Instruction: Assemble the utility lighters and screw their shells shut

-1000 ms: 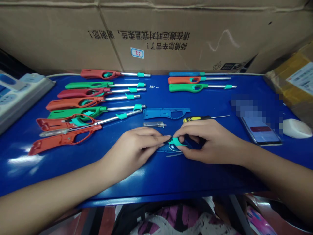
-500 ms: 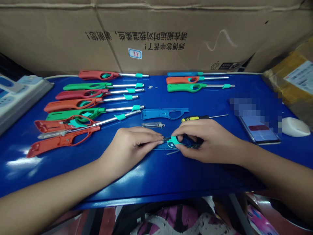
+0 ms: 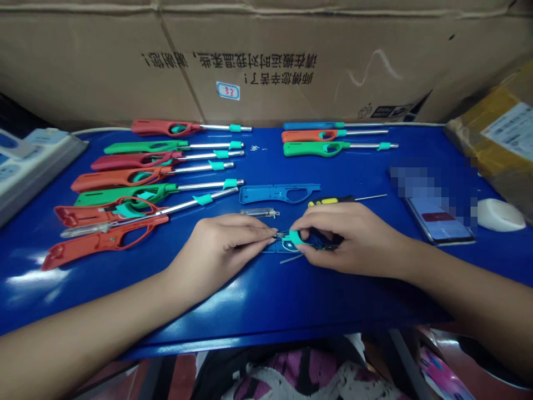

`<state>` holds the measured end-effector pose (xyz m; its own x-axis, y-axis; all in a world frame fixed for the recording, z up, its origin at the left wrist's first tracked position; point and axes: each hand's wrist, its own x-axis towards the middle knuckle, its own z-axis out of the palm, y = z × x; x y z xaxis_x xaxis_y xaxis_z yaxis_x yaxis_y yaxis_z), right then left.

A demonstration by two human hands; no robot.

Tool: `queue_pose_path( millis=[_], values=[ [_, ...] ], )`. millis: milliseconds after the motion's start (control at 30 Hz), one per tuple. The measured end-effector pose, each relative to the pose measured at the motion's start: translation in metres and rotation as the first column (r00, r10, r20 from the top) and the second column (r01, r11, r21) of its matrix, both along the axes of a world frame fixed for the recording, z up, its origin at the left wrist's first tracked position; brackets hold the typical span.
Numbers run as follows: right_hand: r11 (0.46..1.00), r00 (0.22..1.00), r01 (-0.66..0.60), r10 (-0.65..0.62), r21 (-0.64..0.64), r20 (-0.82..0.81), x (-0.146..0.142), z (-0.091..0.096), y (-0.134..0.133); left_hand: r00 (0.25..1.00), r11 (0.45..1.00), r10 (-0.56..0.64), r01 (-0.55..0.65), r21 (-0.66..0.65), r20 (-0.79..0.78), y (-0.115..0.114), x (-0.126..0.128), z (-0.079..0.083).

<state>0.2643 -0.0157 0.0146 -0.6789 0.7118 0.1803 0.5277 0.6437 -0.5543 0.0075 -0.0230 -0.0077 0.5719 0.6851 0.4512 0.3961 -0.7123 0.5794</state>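
My right hand is closed in a pinch on a teal lighter trigger, just above the table. My left hand pinches the left end of a small dark part that joins the trigger; its exact kind is hidden by the fingertips. Beneath both hands lies a blue lighter casing half, partly covered. A thin grey tube rests by the right fingers. Beyond the hands are a clear fuel tank, another blue casing half and a yellow-and-black screwdriver.
Several red, orange and green lighters lie at the left, one orange lighter with its casing apart. Three more lighters sit at the back right. Small screws, a phone, a white mouse and a power strip are also there.
The teal trigger and the small part have tilted slightly between my fingers. Both hands keep their grips in nearly the same place; the whole view has shifted a little.
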Motion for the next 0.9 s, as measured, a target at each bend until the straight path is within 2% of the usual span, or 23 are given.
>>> queue_pose_path(
  millis=[400,567,733,900],
  values=[
    [1.000,0.999,-0.015,0.016,0.026,-0.028,-0.0002,0.0004,-0.0004,0.999,0.999,-0.030,0.030,-0.011,0.015,0.0014,0.0025,0.0015],
    [0.999,0.999,-0.040,0.039,0.030,0.011,0.0004,-0.0011,-0.0007,0.999,0.999,-0.042,0.042,-0.003,-0.008,0.0014,0.0020,0.0016],
    [0.996,0.998,-0.047,0.044,0.071,0.043,0.0029,-0.0035,-0.0012,0.996,0.996,-0.067,0.070,0.054,-0.059,0.0009,0.0009,0.0024],
    [0.992,0.998,-0.057,0.053,0.112,0.041,0.0039,-0.0063,-0.0032,0.989,0.991,-0.029,0.047,0.124,-0.145,0.0000,0.0018,0.0055]
  ],
)
